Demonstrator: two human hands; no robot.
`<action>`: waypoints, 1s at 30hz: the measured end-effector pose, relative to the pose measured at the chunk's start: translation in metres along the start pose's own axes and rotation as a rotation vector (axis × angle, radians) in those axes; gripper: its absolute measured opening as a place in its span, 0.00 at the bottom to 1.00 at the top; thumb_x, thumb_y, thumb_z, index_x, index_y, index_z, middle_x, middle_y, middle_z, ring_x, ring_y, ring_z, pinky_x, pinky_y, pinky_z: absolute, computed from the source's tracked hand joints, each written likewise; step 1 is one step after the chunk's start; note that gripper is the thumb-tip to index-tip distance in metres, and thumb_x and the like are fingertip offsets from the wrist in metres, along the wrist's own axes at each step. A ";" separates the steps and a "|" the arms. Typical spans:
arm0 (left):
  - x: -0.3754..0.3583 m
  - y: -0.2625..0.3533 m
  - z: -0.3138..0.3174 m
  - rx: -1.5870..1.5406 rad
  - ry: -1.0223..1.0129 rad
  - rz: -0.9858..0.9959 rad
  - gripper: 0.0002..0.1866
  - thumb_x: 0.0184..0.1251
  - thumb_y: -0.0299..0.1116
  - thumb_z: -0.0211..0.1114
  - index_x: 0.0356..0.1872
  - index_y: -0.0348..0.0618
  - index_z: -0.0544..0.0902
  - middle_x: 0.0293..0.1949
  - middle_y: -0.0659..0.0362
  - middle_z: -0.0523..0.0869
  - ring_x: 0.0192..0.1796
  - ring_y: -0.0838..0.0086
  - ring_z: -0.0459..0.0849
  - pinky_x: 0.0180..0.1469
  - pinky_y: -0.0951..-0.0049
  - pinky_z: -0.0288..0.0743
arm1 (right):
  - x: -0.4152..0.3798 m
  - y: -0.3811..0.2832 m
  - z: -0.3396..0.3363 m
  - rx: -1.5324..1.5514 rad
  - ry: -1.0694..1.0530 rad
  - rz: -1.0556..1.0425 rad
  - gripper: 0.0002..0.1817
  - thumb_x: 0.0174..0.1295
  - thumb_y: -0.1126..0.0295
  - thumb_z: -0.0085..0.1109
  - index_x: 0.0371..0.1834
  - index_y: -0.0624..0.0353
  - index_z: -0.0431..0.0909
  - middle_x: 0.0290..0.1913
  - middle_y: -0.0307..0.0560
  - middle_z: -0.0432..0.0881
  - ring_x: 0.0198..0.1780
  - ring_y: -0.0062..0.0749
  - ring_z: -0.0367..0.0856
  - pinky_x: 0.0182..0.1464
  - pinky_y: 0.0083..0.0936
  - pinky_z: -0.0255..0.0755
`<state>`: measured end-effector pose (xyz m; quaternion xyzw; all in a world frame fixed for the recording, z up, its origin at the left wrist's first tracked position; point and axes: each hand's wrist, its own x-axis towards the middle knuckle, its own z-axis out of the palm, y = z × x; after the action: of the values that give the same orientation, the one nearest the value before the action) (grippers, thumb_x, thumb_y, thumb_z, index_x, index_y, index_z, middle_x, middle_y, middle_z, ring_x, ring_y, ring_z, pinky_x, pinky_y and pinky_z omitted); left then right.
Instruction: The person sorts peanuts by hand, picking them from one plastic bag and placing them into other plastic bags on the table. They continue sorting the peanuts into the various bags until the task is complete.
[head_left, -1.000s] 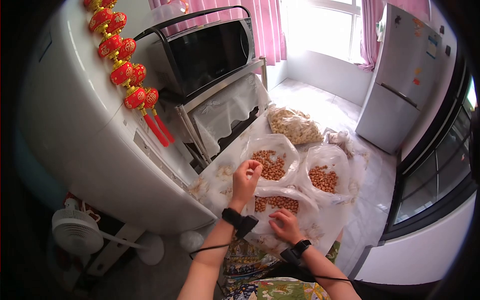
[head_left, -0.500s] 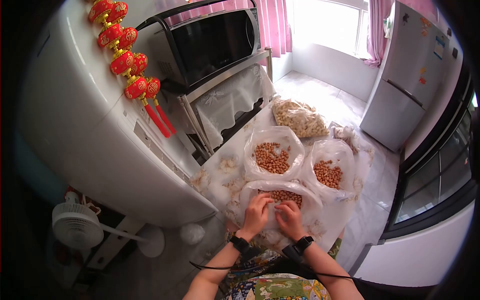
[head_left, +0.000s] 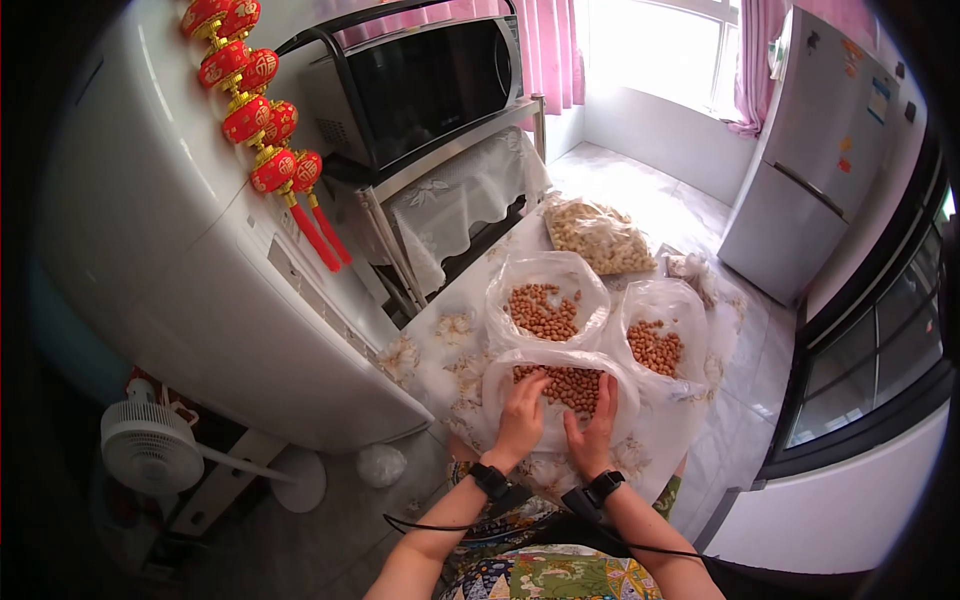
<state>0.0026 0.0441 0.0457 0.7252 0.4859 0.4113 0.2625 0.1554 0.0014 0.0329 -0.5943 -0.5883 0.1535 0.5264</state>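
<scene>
The nearest clear plastic bag (head_left: 497, 400) lies with its mouth spread wide and reddish-brown round nuts (head_left: 572, 386) inside. My left hand (head_left: 522, 416) reaches into its left side, fingers stretched toward the nuts. At the right side, my right hand (head_left: 594, 428) is upright with straight fingers and the thumb apart, beside the nuts. I see nothing gripped in either hand. Behind it stands a second plastic bag (head_left: 502, 275) with similar nuts (head_left: 541, 312). A third plastic bag (head_left: 690, 305) to the right also holds nuts (head_left: 656, 350).
A full bag of pale pieces (head_left: 598, 238) lies at the far end of the patterned tablecloth (head_left: 455, 330). Beside it is a small crumpled bag (head_left: 692, 272). A microwave (head_left: 430, 90) on a rack, a refrigerator (head_left: 800, 150) and a white fan (head_left: 152, 450) stand around.
My hands have moved apart, the right one shifting right with its fingers straightening. More nuts show between them in the nearest bag.
</scene>
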 end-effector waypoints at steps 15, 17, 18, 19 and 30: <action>0.038 -0.006 0.030 0.541 -0.165 0.072 0.25 0.67 0.29 0.66 0.66 0.54 0.81 0.69 0.54 0.74 0.71 0.53 0.68 0.71 0.42 0.60 | 0.002 0.005 0.001 -0.020 -0.035 -0.038 0.43 0.58 0.76 0.70 0.78 0.64 0.63 0.77 0.65 0.64 0.78 0.63 0.62 0.80 0.47 0.58; 0.029 -0.004 0.029 0.566 -0.174 0.087 0.25 0.67 0.29 0.66 0.66 0.56 0.81 0.71 0.55 0.73 0.72 0.53 0.68 0.72 0.41 0.59 | 0.002 0.005 0.001 -0.014 -0.031 -0.037 0.42 0.58 0.76 0.70 0.78 0.64 0.63 0.77 0.65 0.64 0.78 0.62 0.63 0.79 0.47 0.58; 0.024 -0.006 0.028 0.481 -0.209 0.088 0.24 0.67 0.29 0.65 0.65 0.55 0.82 0.70 0.56 0.74 0.73 0.53 0.68 0.72 0.42 0.59 | 0.002 0.004 0.000 -0.006 -0.031 -0.038 0.41 0.58 0.77 0.70 0.77 0.64 0.64 0.77 0.64 0.64 0.77 0.62 0.63 0.79 0.47 0.59; 0.018 -0.008 0.027 0.398 -0.243 0.087 0.23 0.67 0.29 0.65 0.64 0.54 0.82 0.70 0.56 0.75 0.73 0.53 0.68 0.73 0.43 0.58 | 0.002 0.003 0.001 -0.003 -0.032 -0.035 0.41 0.58 0.77 0.70 0.77 0.64 0.64 0.77 0.64 0.64 0.77 0.62 0.63 0.79 0.47 0.59; -0.014 0.004 0.008 -0.028 0.126 0.028 0.09 0.62 0.20 0.71 0.43 0.40 0.88 0.46 0.54 0.88 0.51 0.57 0.87 0.52 0.61 0.81 | 0.001 0.002 -0.001 0.021 -0.029 -0.048 0.34 0.58 0.80 0.68 0.71 0.63 0.69 0.70 0.61 0.70 0.72 0.59 0.68 0.75 0.46 0.63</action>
<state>0.0087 0.0296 0.0391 0.7009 0.4856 0.4664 0.2356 0.1573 0.0029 0.0324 -0.5723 -0.6082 0.1557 0.5276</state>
